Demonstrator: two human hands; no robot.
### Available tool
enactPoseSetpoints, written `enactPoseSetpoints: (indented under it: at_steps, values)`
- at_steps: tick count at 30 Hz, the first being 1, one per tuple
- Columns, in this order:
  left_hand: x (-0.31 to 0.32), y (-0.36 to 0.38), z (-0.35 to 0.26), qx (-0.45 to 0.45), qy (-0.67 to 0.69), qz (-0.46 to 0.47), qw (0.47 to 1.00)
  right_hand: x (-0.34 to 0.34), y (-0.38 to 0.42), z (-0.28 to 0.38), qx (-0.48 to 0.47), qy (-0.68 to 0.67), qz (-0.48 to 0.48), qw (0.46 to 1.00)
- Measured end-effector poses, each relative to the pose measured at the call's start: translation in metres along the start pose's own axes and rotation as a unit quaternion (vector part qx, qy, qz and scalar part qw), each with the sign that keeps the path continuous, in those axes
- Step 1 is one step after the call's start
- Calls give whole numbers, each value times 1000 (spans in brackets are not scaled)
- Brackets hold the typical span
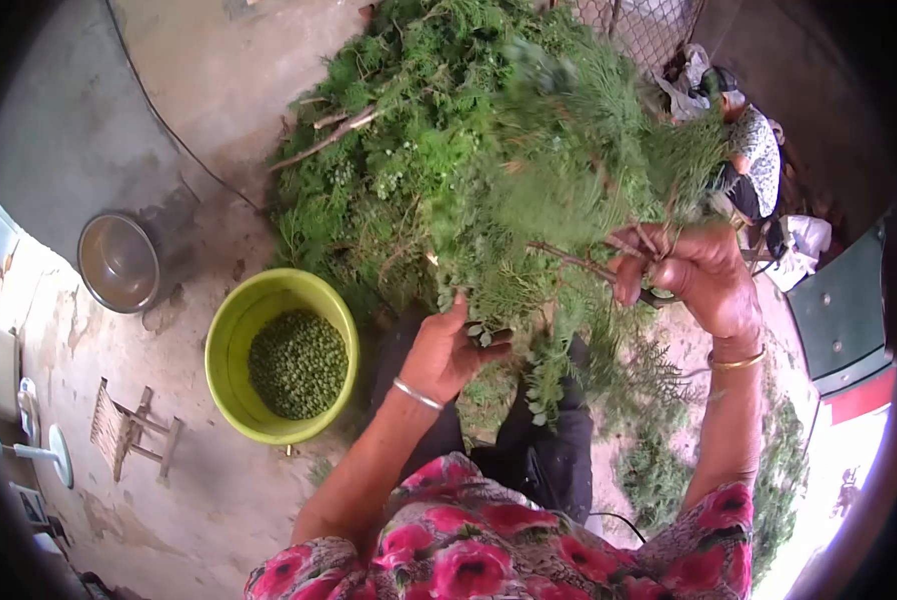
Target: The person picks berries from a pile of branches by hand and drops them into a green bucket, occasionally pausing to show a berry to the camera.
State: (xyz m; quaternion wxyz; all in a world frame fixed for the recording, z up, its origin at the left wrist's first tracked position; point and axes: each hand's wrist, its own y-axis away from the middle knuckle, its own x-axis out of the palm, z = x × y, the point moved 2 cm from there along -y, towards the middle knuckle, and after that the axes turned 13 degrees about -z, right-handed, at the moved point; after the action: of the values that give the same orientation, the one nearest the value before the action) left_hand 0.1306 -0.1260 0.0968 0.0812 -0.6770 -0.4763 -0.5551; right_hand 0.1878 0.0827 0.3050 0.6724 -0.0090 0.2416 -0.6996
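Our right hand point(704, 275) pinches the branch point(581, 262) by its woody stems, probably keeping the leafy sprays point(544, 375) accessible to our left hand point(444, 355), whose grip we cannot tell. Beside our legs point(561, 455), the bucket point(231, 335) holds green berries point(299, 365), seemingly within reach.

Looking down on a hard floor point(209, 530), gray at the top left and tan lower down, with dark spots and worn spots. Seeing a thin black cord point(154, 112) running over it at the upper left. Finding a small stool point(114, 430) with a woven seat standing at the left, near a pale blue round thing point(61, 455). Spotting wire mesh point(659, 28) showing at the top. Meeting a big dark green panel point(841, 300) at the right, with red point(861, 396) just below. Getting bright white light shining at both sides.
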Motion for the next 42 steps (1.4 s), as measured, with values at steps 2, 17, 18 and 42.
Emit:
enactPoseSetpoints:
  at_steps: [2, 17, 18, 42]
  values:
    - [-33, 6, 5, 28, -88, 42, 995, 13, 20, 10, 0, 77, 63, 995]
    - [-140, 123, -24, 28, -146, -245, 958, 124, 199, -83, 6, 328, 257, 909]
    - [-126, 121, -31, 204, -333, -257, 884, 125, 199, -84, -1, 296, 208, 932]
    - [-74, 150, 7, 324, -780, 119, 521, 168, 130, -127, 168, 130, 4, 977]
